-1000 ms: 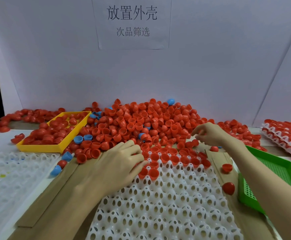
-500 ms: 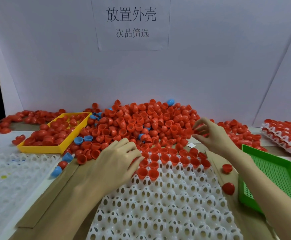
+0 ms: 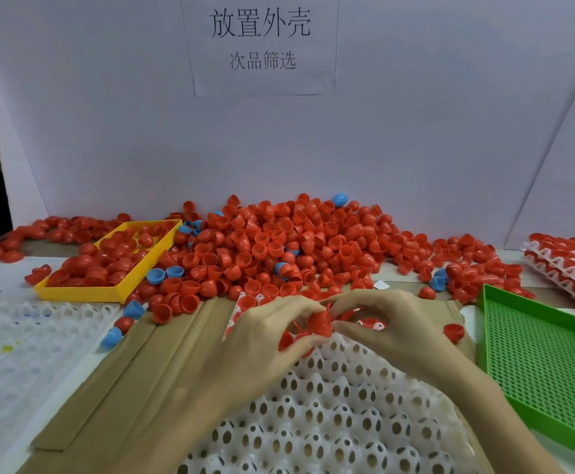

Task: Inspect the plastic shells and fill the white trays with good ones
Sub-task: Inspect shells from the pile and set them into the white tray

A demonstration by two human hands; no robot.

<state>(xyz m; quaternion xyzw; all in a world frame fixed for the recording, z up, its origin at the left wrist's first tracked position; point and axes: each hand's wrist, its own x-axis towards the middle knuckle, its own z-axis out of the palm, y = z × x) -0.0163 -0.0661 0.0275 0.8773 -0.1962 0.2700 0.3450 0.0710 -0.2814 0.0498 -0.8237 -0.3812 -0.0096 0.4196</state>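
Both hands have drawn together over the far end of the white tray since a second ago, when the right hand [image 3: 394, 331] was out at the near edge of the shell pile and the left hand [image 3: 262, 340] lay alone on the tray's filled rows. Now their fingertips meet on one red shell [image 3: 320, 323], pinched between the two hands just above the tray; its narrower closed end seems to point up and away from the person, though the open end is hidden by the fingers. The left hand's curled fingers also cover other red shells beneath the palm; whether it grips them I cannot tell.

Beyond the hands, the heap of red shells [image 3: 279, 248] spreads across the counter [image 3: 2, 271] against the white backboard [image 3: 416, 131], with a few blue shells [image 3: 156, 276] mixed in. Under and nearer than the hands lies the white tray [image 3: 330, 422], its perforated cups bare on the near side and hidden under the hands at the far end. Left of the left hand lie another white tray [image 3: 16, 354] and, farther off, a yellow bin [image 3: 84, 292] holding red shells. Right of the right hand sits a green mesh tray [image 3: 546, 364], and past it a stack of filled trays [image 3: 570, 258]. A single red shell [image 3: 453, 331] rests just beside the right wrist.
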